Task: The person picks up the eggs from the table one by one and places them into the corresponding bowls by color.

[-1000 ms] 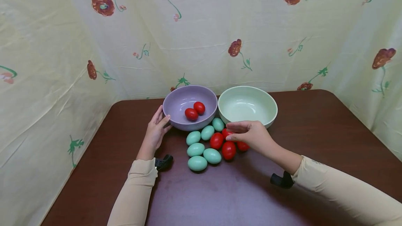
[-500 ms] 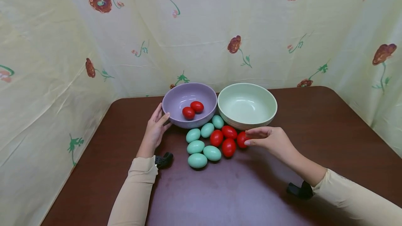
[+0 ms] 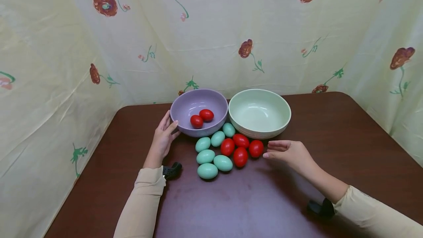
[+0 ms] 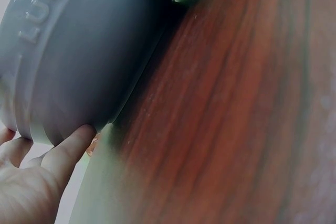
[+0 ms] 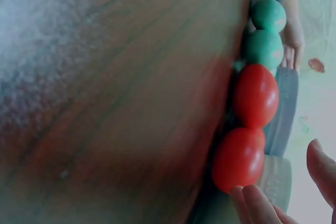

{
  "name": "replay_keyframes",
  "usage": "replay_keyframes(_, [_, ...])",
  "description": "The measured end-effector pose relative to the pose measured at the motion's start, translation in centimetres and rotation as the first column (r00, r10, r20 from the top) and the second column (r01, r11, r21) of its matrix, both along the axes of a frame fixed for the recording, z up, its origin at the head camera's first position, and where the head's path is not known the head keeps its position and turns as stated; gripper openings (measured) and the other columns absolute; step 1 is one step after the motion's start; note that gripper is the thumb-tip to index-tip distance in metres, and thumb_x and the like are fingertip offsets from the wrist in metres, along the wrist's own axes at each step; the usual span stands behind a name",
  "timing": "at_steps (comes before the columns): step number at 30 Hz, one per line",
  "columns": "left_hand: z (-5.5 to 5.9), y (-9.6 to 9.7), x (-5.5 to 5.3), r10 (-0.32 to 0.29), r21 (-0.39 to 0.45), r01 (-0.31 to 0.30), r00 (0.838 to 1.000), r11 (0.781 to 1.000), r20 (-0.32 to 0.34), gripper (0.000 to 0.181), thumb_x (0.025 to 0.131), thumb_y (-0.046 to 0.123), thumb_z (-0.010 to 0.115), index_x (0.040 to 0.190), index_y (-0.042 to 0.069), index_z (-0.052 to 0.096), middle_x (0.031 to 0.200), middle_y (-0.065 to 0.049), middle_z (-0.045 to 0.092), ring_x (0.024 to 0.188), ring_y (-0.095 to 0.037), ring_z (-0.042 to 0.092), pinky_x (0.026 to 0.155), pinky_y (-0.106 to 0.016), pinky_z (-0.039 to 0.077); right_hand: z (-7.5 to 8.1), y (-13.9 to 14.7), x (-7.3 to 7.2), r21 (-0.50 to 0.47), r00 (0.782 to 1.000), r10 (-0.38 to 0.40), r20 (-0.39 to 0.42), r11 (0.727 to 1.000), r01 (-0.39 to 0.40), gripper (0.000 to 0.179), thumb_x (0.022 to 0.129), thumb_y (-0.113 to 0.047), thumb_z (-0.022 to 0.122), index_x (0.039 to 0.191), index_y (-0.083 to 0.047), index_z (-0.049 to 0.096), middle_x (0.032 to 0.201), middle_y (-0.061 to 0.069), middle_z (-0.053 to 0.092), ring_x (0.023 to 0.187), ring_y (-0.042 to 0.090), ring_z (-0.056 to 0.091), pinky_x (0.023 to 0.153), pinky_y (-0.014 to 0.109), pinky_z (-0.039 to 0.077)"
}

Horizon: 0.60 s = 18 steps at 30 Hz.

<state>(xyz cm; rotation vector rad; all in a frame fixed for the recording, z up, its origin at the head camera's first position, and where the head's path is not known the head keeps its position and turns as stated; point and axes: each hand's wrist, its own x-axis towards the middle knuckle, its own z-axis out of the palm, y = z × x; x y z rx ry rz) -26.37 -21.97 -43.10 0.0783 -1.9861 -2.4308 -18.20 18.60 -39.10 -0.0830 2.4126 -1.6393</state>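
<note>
My left hand [image 3: 162, 140] rests its fairly straight fingers against the outer side of the purple bowl [image 3: 176, 122], with fingertips [image 4: 84, 132] on its wall in the left wrist view. Inside that bowl lie two red eggs [image 3: 206, 115]. My right hand [image 3: 290, 155] holds nothing. Its fingers and thumb are apart, just right of the nearest red egg [image 3: 256, 148]. Several red eggs [image 3: 240, 157] form a cluster on the table, beside several mint-green eggs [image 3: 207, 171]. A pale green bowl [image 3: 260, 134] stands right of the purple one.
The dark brown table [image 3: 231, 208] carries everything. A floral curtain [image 3: 211, 47] hangs behind its far edge and along the sides. Black straps [image 3: 172, 170] with small devices sit on both wrists. The two bowls stand side by side near the back edge.
My right hand has moved right, from above the red eggs to beside the cluster. The red eggs in the purple bowl have rolled slightly left. My left hand stays at the bowl.
</note>
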Motion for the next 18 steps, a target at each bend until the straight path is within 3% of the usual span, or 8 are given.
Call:
replay_keyframes(8, [0.4, -0.5, 0.1, 0.008, -0.011, -0.008, 1.000, 1.000, 0.003, 0.072, 0.102, 0.019, 0.056, 0.161, 0.026, 0.016, 0.169, 0.004, 0.008, 0.150, -0.021, 0.031, 0.114, -0.047, 0.039, -0.5, -0.5, -0.7, 0.026, 1.000, 0.024, 0.006, 0.999, -0.024, 0.059, 0.084, -0.021, 0.080, 0.130, 0.010, 0.060, 0.112, 0.021, 0.073, 0.095, 0.008, 0.075, 0.074, 0.017, 0.058])
replay_keyframes(18, [0.2, 0.0, 0.1, -0.004, -0.010, 0.004, 1.000, 1.000, 0.012, 0.071, 0.102, 0.018, 0.055, 0.161, 0.026, 0.016, 0.169, 0.004, 0.008, 0.150, -0.022, 0.032, 0.114, -0.047, 0.039, -1.5, -0.7, -0.5, 0.011, 0.999, 0.030, 0.034, 0.999, -0.030, 0.064, 0.083, -0.019, 0.081, 0.132, 0.013, 0.056, 0.120, 0.028, 0.068, 0.109, 0.025, 0.071, 0.083, 0.024, 0.060])
